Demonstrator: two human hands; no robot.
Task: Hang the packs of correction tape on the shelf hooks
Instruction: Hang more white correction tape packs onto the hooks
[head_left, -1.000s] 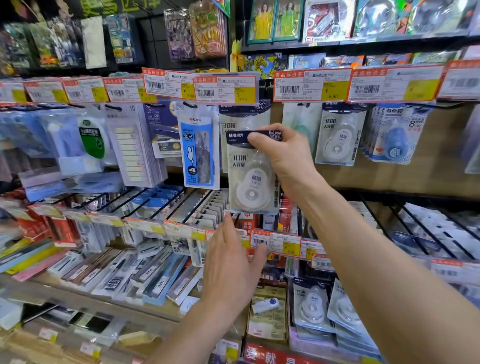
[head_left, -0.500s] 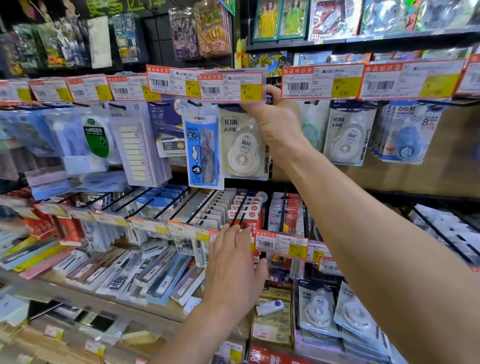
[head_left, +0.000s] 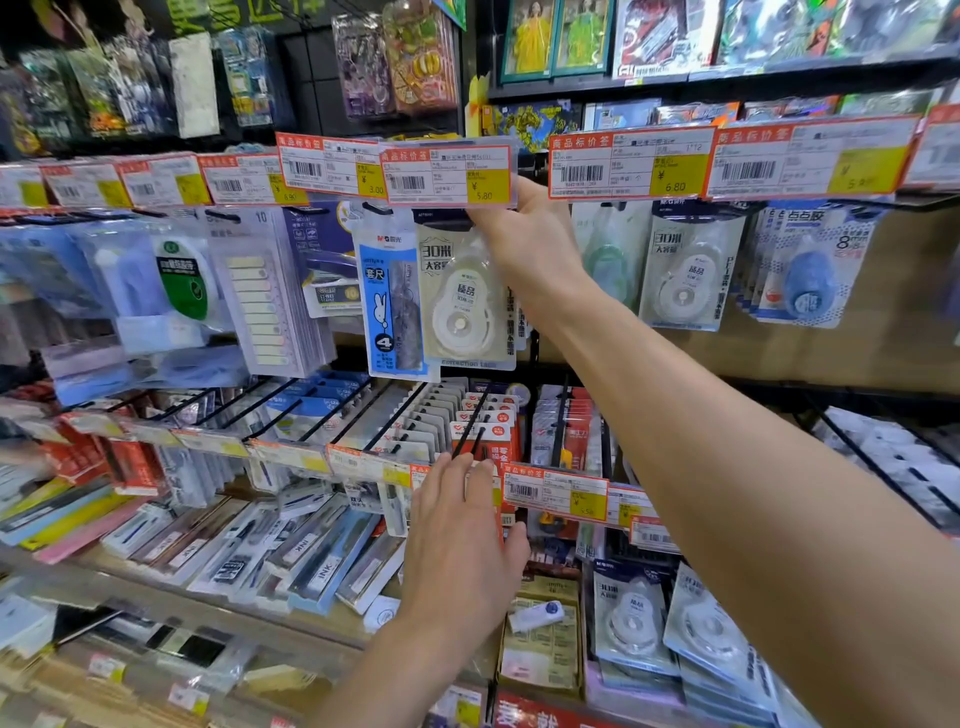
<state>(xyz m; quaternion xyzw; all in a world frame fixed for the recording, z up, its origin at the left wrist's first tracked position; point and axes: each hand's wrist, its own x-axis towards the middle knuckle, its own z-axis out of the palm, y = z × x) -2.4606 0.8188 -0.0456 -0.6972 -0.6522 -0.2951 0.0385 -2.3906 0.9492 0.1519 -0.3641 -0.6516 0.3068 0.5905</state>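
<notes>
A pack of white correction tape (head_left: 462, 301) hangs under the 5.80 price tag (head_left: 447, 174) on the upper hook row. My right hand (head_left: 524, 234) is raised behind that tag, fingers curled at the pack's top edge; the hook itself is hidden by the tag. Lower down, my left hand (head_left: 462, 540) is spread with fingers apart, holding nothing, in front of the lower hook row. More correction tape packs (head_left: 685, 275) hang to the right, and several lie in a bin (head_left: 675, 629) at the bottom right.
A blue ruler pack (head_left: 389, 306) hangs right beside the tape pack on the left. Sticky tabs (head_left: 265, 306) and glue tape (head_left: 810, 265) fill other hooks. Black hooks (head_left: 467, 421) with red packs jut out below. Pens (head_left: 311, 556) lie on the lower shelf.
My right hand lifted the correction tape pack from chest height up to the hook row under the price tag. The left hand rose slightly and stayed spread.
</notes>
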